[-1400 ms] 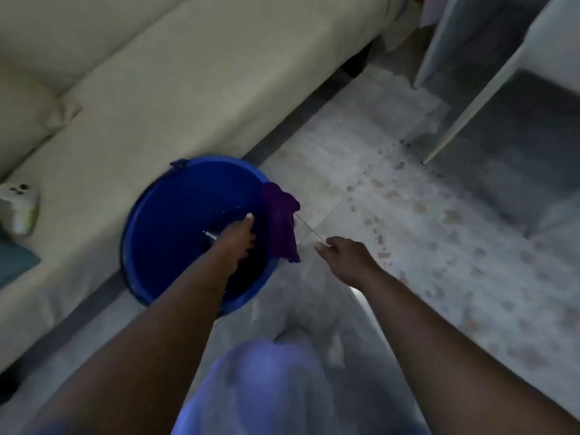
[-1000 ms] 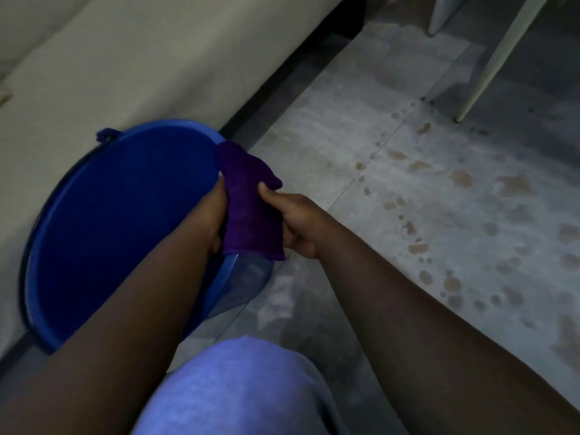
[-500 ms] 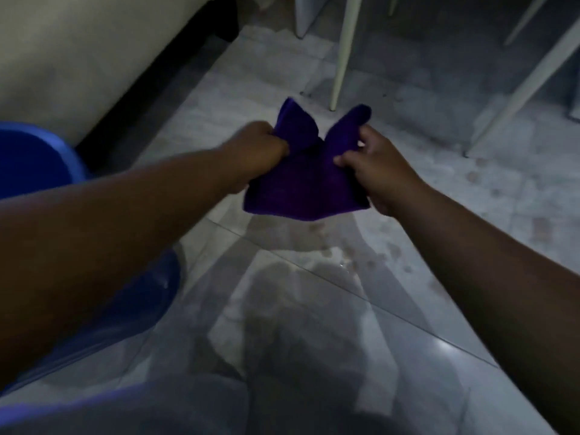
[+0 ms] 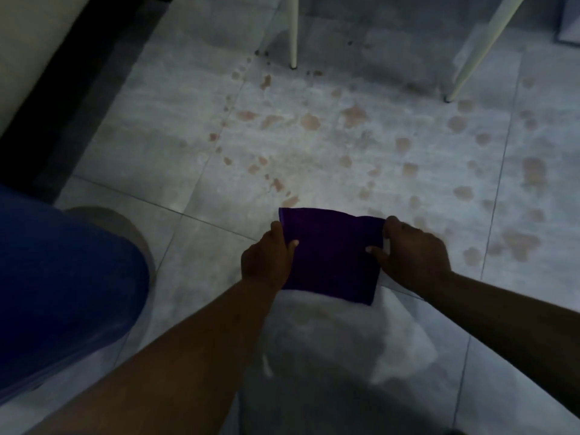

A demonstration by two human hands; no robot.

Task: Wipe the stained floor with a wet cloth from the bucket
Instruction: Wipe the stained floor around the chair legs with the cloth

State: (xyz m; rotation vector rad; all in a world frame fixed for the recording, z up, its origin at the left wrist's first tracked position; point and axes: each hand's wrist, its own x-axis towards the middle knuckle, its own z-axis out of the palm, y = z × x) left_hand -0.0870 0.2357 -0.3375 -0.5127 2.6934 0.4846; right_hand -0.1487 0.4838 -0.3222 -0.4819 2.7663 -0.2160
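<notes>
Both hands (left hand [image 4: 266, 262], right hand [image 4: 411, 252]) pinch the purple cloth [image 4: 332, 255].

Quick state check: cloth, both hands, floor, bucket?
Cloth: spread flat, held at both side edges.
Left hand: gripping the cloth's left edge.
Right hand: gripping the cloth's right edge.
Floor: dotted with reddish stains, unwiped.
Bucket: at left, mostly cropped; contents not visible.
</notes>
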